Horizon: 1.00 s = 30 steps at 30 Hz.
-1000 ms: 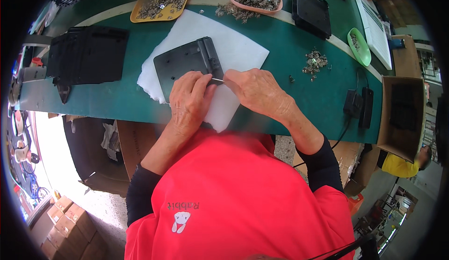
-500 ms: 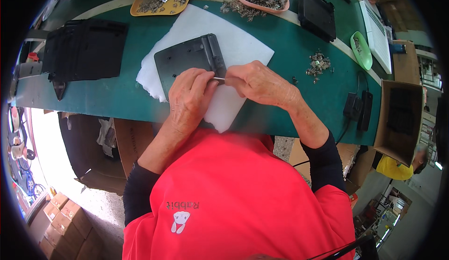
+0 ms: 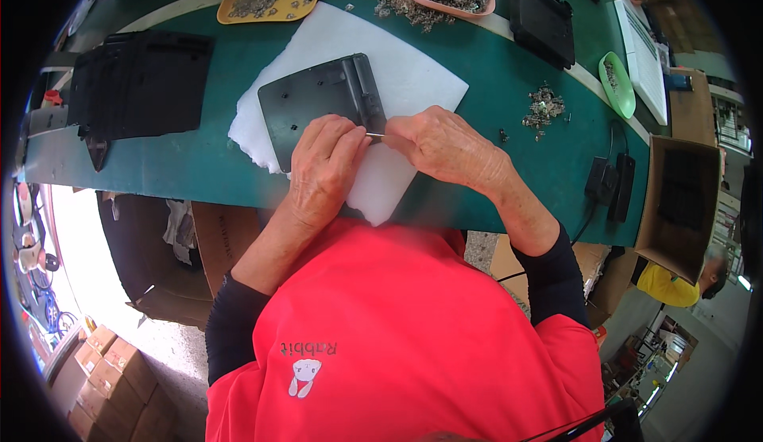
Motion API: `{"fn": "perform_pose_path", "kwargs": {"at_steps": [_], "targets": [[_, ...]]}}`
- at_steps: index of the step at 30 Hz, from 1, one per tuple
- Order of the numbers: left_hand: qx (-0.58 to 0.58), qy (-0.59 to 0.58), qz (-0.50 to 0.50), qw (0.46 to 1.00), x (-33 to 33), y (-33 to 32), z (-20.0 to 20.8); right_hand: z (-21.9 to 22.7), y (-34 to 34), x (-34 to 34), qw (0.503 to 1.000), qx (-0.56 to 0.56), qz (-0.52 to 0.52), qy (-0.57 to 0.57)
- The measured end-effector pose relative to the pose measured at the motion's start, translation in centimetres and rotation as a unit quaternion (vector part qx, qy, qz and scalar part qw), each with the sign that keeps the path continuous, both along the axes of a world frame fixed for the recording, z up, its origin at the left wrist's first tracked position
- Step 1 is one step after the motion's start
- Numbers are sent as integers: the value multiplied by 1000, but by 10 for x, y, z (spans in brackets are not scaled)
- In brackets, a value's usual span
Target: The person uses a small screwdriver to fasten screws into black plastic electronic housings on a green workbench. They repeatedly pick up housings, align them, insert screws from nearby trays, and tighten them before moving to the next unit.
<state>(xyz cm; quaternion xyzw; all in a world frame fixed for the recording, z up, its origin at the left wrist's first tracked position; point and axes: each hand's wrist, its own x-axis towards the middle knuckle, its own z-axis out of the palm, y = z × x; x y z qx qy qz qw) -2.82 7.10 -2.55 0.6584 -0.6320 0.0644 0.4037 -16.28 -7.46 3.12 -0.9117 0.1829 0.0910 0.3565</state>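
Note:
A black plastic housing [image 3: 306, 96] with a raised ridge along its right side lies tilted on a white foam sheet [image 3: 421, 76]. My left hand [image 3: 322, 164] covers the housing's near edge, its thumb and fingers closed; whatever sits between the fingertips is hidden. From the right, my right hand [image 3: 453, 148] pinches a thin metal rod [image 3: 375, 134]. The rod bridges the gap to my left fingertips, by the housing's near right corner. Most of the rod is hidden inside my right hand.
Small metal parts fill a yellow tray [image 3: 228, 14] and a pink tray [image 3: 491, 3]; more lie in a loose pile [image 3: 544, 108] and a green dish [image 3: 627, 102]. Black plastic pieces [image 3: 143, 84] rest at left, a black tray [image 3: 542, 27] far right. Black adapters [image 3: 602, 180] sit near a cardboard box [image 3: 656, 239].
The tabletop things sit very slightly differently in the picture. Both hands keep almost the same pose, with the rod still between them.

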Motion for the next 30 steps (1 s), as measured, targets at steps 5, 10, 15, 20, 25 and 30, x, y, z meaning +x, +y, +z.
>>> {"fn": "perform_pose_path", "kwargs": {"at_steps": [5, 10, 15, 20, 25, 30], "targets": [[9, -8, -15, 1000, 3, 2, 0, -14, 10, -8, 997, -56, 10, -52], [16, -30, -37, 999, 7, 2, 4, -18, 20, -12, 987, -116, 10, -107], [20, -66, -39, 997, 10, 5, -1, -25, 25, -14, 977, -170, 23, -122], [28, 32, -17, 999, 7, 10, 1, -27, 20, -19, 970, -151, 12, -189], [49, 20, -8, 999, 1, 9, 4, -26, 11, -13, 865, 229, -207, -395], [55, -35, 2, 998, -2, 4, 3, -45, 20, 8, 823, 244, -288, -425]]}}
